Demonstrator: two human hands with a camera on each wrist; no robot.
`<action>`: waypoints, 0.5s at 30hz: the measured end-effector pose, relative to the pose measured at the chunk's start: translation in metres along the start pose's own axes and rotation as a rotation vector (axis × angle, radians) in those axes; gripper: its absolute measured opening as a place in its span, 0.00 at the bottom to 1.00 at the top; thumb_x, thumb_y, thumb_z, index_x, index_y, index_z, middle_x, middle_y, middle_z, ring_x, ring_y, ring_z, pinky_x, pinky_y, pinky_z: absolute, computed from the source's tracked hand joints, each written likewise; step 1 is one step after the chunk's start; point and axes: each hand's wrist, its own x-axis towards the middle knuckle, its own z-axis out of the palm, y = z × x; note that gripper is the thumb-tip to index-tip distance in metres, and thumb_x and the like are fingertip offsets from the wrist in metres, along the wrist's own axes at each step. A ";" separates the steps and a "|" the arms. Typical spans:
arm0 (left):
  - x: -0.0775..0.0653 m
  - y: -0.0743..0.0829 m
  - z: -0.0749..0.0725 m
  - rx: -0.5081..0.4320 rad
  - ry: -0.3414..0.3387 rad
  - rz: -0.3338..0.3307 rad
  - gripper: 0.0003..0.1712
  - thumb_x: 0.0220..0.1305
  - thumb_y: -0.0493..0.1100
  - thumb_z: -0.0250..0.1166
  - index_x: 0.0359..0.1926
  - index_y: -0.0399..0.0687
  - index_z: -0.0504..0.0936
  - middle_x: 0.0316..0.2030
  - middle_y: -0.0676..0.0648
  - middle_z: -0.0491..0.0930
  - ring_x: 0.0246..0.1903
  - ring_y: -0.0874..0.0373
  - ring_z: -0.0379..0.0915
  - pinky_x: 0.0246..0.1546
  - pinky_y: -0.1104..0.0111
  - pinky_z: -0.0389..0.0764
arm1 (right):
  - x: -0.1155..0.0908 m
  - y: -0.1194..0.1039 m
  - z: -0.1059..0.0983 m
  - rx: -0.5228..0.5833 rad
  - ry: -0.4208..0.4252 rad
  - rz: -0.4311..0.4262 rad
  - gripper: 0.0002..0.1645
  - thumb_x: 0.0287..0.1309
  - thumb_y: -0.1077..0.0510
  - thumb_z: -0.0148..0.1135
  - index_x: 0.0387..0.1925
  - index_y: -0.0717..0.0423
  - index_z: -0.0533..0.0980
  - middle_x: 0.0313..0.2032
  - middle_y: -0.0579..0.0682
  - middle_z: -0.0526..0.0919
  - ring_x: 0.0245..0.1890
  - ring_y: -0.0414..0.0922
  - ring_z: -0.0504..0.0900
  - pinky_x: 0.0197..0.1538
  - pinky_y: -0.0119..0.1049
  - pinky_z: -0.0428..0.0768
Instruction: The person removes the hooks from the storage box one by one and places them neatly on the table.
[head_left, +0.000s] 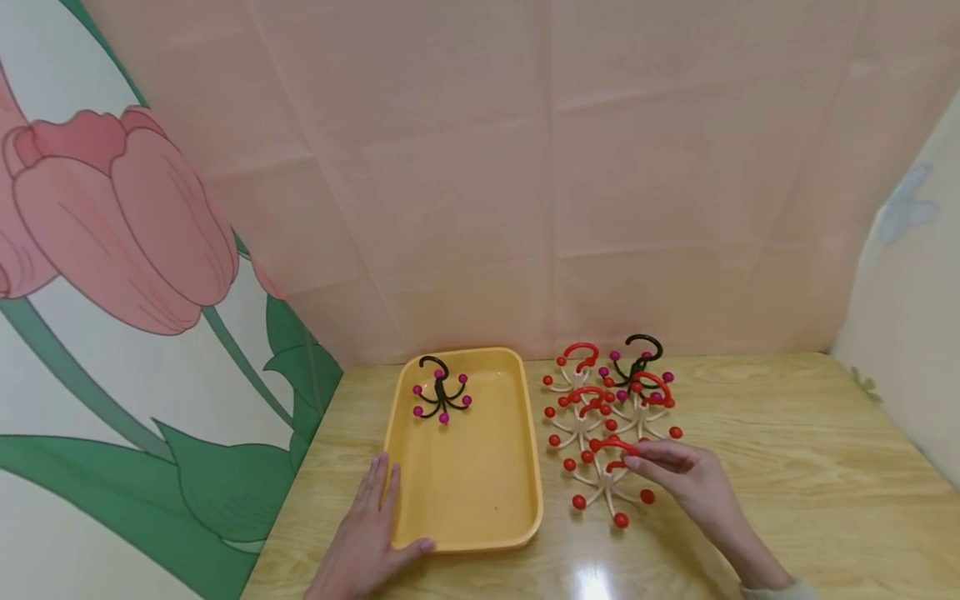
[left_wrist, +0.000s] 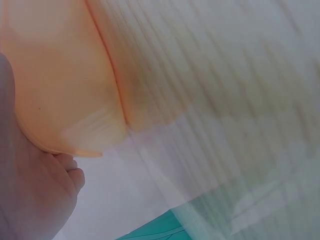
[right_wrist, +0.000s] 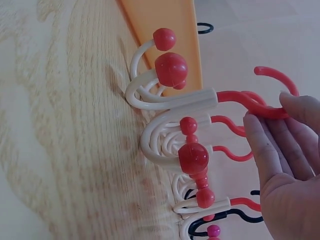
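My right hand point(head_left: 690, 479) pinches the red hook top of a white multi-arm hook hanger point(head_left: 608, 483) between thumb and fingers. In the right wrist view this hanger point(right_wrist: 172, 100) has curved white arms tipped with red balls, close over the wood table. My left hand point(head_left: 367, 525) lies at the near left corner of a yellow tray point(head_left: 465, 546), fingers straight along its left side and thumb by the near rim. Inside the tray, toward the back, stands a black hook hanger point(head_left: 441, 396) with magenta balls.
Several more white hangers with red tops, one a white hanger point(head_left: 579, 425), crowd together right of the tray. A black hanger point(head_left: 639, 367) stands behind them. The wood table point(head_left: 795, 467) runs to a pink cloth backdrop point(head_left: 555, 208); a flower-print panel point(head_left: 150, 250) stands left.
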 end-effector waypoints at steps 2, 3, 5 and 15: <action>0.000 0.001 0.001 -0.005 -0.002 0.000 0.73 0.56 0.89 0.54 0.84 0.43 0.48 0.86 0.40 0.33 0.86 0.40 0.33 0.82 0.44 0.56 | 0.000 -0.001 -0.002 -0.001 -0.009 -0.009 0.24 0.63 0.55 0.75 0.55 0.65 0.84 0.42 0.36 0.94 0.42 0.32 0.91 0.47 0.30 0.89; 0.000 0.001 0.001 -0.008 -0.004 -0.001 0.73 0.56 0.89 0.54 0.84 0.43 0.48 0.86 0.40 0.33 0.86 0.40 0.33 0.82 0.44 0.56 | 0.000 -0.001 -0.003 -0.007 -0.013 -0.013 0.25 0.63 0.54 0.75 0.56 0.64 0.84 0.43 0.37 0.93 0.43 0.32 0.91 0.47 0.28 0.89; -0.001 0.001 0.001 -0.014 -0.006 -0.012 0.74 0.55 0.89 0.54 0.85 0.44 0.48 0.86 0.41 0.33 0.86 0.40 0.33 0.82 0.43 0.56 | 0.003 -0.005 -0.003 -0.031 -0.028 -0.032 0.26 0.65 0.51 0.74 0.59 0.61 0.83 0.48 0.38 0.93 0.45 0.31 0.91 0.49 0.27 0.88; 0.001 0.000 0.001 -0.004 0.011 -0.001 0.74 0.55 0.89 0.54 0.84 0.43 0.48 0.86 0.39 0.34 0.86 0.39 0.34 0.82 0.43 0.57 | 0.021 -0.084 0.016 -0.113 0.009 -0.296 0.18 0.68 0.55 0.70 0.57 0.55 0.85 0.52 0.57 0.91 0.44 0.30 0.90 0.45 0.26 0.89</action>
